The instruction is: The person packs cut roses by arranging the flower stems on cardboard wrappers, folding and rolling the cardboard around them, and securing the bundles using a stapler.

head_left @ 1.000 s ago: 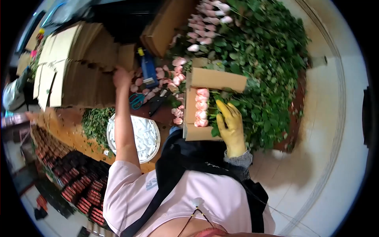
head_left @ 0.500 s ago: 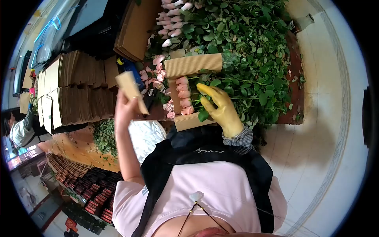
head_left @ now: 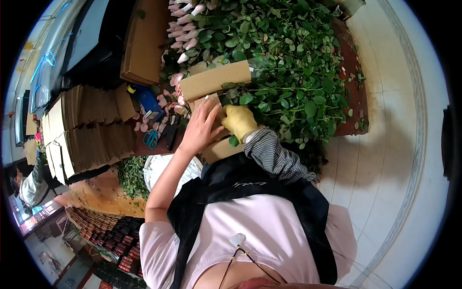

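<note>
My bare left hand (head_left: 199,127) has its fingers over a small cardboard piece (head_left: 208,102), holding it against the bundle. My right hand (head_left: 239,123), in a yellow glove, is closed beside that piece; what its fingers hold is hidden. The pink roses between the hands are covered from view. Above the hands lies a corrugated cardboard strip (head_left: 215,78), and another corrugated piece (head_left: 222,150) lies below them. Leafy green stems (head_left: 298,98) extend to the right of my gloved hand.
Pale pink wrapped buds (head_left: 185,33) lie at the upper left of the foliage. Teal scissors (head_left: 151,139), a blue object (head_left: 148,101) and loose petals lie left of the hands. Stacked cardboard (head_left: 91,127) stands farther left. A co-worker (head_left: 32,185) is at the far left.
My left hand has brought the small cardboard piece rightward onto the bundle, covering the roses. My gloved right hand has moved left and closed. The view has shifted slightly.
</note>
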Demonstrator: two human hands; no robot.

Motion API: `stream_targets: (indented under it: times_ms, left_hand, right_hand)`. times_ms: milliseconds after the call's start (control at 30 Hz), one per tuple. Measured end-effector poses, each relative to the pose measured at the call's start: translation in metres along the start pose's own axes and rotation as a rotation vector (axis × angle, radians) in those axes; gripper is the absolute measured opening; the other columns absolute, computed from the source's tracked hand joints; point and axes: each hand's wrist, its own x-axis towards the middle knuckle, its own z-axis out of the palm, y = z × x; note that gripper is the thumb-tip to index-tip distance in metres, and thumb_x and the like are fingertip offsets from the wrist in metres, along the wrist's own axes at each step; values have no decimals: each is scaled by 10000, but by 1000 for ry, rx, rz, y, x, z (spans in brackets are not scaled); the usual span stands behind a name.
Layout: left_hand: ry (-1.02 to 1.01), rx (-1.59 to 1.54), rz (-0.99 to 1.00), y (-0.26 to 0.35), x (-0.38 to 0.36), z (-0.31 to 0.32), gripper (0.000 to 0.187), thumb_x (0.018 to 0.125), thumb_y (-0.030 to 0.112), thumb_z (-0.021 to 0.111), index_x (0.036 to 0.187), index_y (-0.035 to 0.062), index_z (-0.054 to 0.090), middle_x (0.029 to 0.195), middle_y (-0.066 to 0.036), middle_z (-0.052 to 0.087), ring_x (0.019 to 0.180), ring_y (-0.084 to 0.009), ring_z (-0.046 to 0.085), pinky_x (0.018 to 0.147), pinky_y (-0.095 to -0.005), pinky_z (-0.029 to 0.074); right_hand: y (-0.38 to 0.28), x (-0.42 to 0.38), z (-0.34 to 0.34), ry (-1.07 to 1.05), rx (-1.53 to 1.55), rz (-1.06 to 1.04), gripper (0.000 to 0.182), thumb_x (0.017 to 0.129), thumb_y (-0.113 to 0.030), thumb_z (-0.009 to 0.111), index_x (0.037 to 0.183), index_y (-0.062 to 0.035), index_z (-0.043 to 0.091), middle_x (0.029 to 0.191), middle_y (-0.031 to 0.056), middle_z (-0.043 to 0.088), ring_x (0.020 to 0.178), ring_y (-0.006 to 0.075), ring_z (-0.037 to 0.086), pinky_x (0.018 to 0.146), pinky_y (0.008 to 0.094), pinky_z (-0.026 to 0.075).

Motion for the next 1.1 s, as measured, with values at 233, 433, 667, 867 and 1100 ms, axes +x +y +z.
stream_targets:
  times_ms: [233, 433, 667, 867, 1100]
  left_hand:
    - [-198, 54, -76, -18, -9, 2, 886, 800, 500, 747, 1420, -38, 412, 1559, -213, 306, 1447, -395, 299, 1187, -474, 281]
    - [-211, 4, -85, -14, -1, -5, 811, 788, 446, 785, 1367, -17, 457, 1540, -199, 334, 1420, -406, 332, 1176, -479, 301]
    - [-198, -31, -112, -16, -5, 1, 818, 738, 377, 836, 1359, -5, 465, 1545, -168, 349, 1425, -384, 339, 1169, -486, 312]
    - [-132, -18, -28, -38, -11, 17, 733, 764, 309, 814, 1348, 26, 475, 1542, -172, 354, 1419, -379, 351, 1155, -472, 323]
    - [-102, -105, -6, -30, -7, 3, 632, 812, 276, 739, 1328, 11, 489, 1518, -177, 388, 1391, -386, 378, 1154, -459, 328]
  right_hand:
    - [-17, 9, 5, -18, -143, -177, 437, 906, -475, 574, 972, -74, 735, 923, 151, 734, 850, 321, 709, 756, 460, 540]
    - [31, -38, -36, -189, 317, -502, 433, 976, -366, 559, 1294, -73, 567, 1100, 163, 701, 956, 325, 685, 840, 411, 537]
    - [154, -78, 34, -239, 418, -249, 366, 967, -187, 623, 1311, -64, 594, 1240, 107, 669, 1132, 201, 630, 991, 346, 486]
    - [67, -78, -46, -244, 1284, -589, 469, 1008, -169, 590, 1444, -38, 477, 1256, 103, 665, 1177, 184, 617, 1057, 347, 451]
    - [22, -47, -55, 138, -255, -802, 350, 762, -315, 771, 1020, -96, 683, 925, 84, 671, 922, 274, 625, 832, 431, 485]
